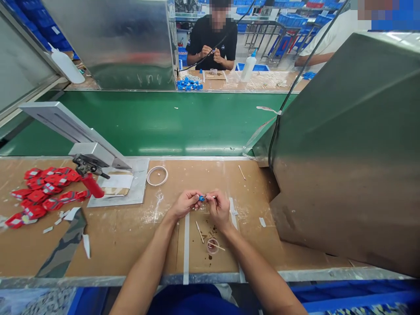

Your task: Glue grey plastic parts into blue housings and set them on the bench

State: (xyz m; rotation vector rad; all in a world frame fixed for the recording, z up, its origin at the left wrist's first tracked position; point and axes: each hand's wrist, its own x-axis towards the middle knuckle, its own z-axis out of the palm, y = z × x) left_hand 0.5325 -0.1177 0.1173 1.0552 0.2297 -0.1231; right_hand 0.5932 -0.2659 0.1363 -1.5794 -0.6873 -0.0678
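My left hand (pixel 187 203) is closed, pinching a small blue part (pixel 201 198) between thumb and fingertips. Close against it, my right hand (pixel 219 209) is closed on a thin stick whose tip meets or nearly meets the blue part; the fingers hide most of it. Below the hands lies a small round cup (pixel 212 246) holding a little dark reddish liquid, with a thin stick (pixel 217 246) resting across it. A cotton swab (pixel 199 232) lies to the left of the cup, and brown spots mark the cardboard around it.
A metal stand with a lever (pixel 90 166) and a pile of red fabric-like pieces (pixel 42 192) occupy the left. A tape ring (pixel 157 176) lies near the stand. A large metal panel (pixel 341 153) bounds the right. Beyond the green belt (pixel 183 127) sits a co-worker (pixel 212 41).
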